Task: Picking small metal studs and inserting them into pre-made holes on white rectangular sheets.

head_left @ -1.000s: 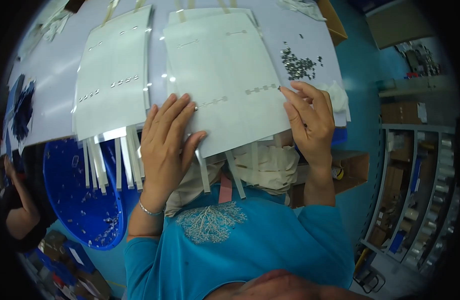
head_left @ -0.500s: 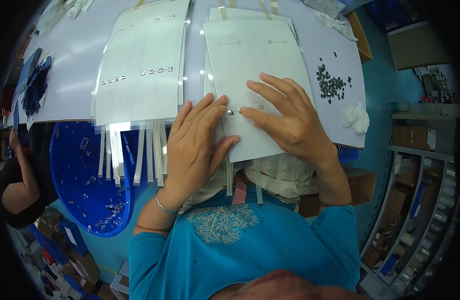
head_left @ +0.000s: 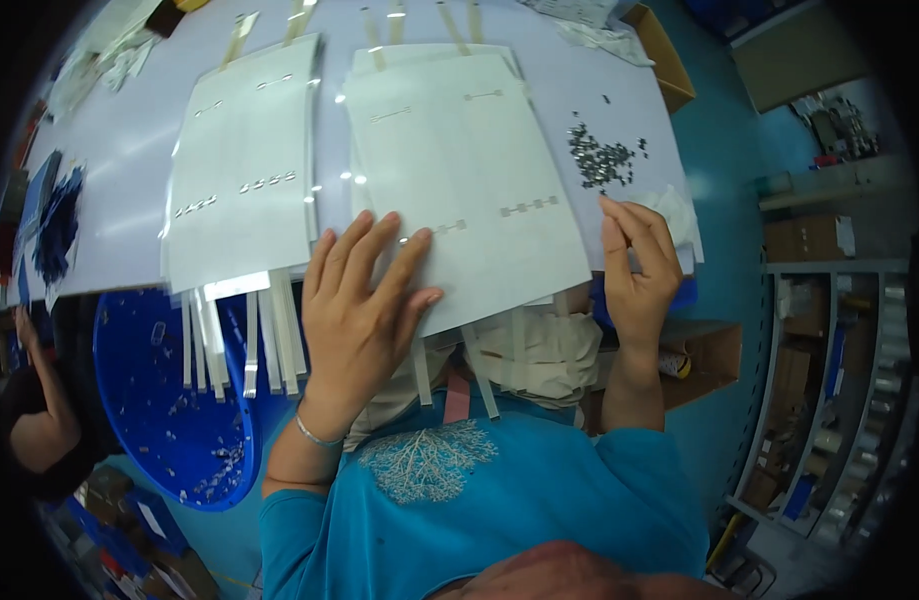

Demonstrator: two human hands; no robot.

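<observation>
Flat on a white sheet [head_left: 479, 130], which overhangs the near table edge, rests my left hand [head_left: 364, 290], fingers spread. Its fingertips lie by a row of small printed silvery pads [head_left: 449, 228]; a shiny bit shows beside the index finger, partly hidden. Pale flat ribbon strips [head_left: 482, 372] hang from the sheet's near edge. To the right of the sheet is my right hand [head_left: 639, 265], thumb and fingers pinched together. Its tips are at the near end of a pile of small dark shiny pieces [head_left: 601, 158]. Whether a piece is between them cannot be made out.
A second stack of white sheets [head_left: 239, 160] with shiny pieces in rows lies left, strips hanging over a blue bin [head_left: 169, 420]. Crumpled white tissue [head_left: 676, 212] lies behind my right hand. A cardboard box [head_left: 704, 365] stands below the table. Another person's arm [head_left: 44, 400] shows far left.
My right hand has left the sheet and moved right to the dark pieces, its fingers closing into a pinch. My left hand stays on the sheet. The whole view has shifted.
</observation>
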